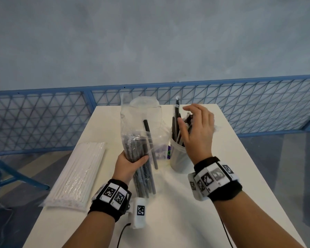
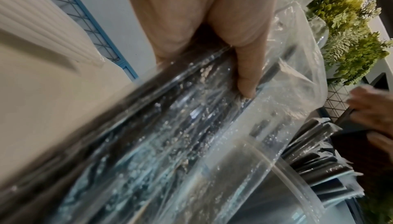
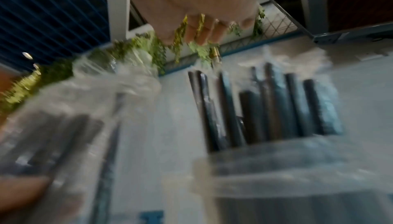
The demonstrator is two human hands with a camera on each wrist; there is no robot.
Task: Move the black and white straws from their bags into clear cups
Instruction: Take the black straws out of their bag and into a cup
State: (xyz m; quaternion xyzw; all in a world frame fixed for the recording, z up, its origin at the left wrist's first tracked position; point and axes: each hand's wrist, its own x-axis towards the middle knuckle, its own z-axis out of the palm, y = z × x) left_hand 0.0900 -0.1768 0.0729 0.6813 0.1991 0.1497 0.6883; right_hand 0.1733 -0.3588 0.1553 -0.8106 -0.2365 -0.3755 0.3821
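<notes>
A clear bag of black straws point(image 1: 141, 149) stands tilted on the white table point(image 1: 186, 212), with my left hand point(image 1: 132, 161) gripping its lower half; the thumb point(image 2: 246, 84) presses the plastic point(image 2: 170, 135). One black straw point(image 1: 148, 129) pokes up out of the bag's open top. To the right, a clear cup point(image 1: 179, 158) holds several black straws point(image 1: 175, 122) upright. My right hand point(image 1: 195, 126) hovers just above and right of those straws, fingers spread and relaxed, holding nothing. The right wrist view, blurred, shows the straws point(image 3: 276, 106) in the cup point(image 3: 276, 168).
A sealed bag of white straws point(image 1: 79, 174) lies along the table's left edge. A blue mesh fence point(image 1: 43, 113) runs behind the table. Crumpled clear plastic point(image 1: 145, 104) rises behind the black-straw bag. Bare tabletop lies between my forearms.
</notes>
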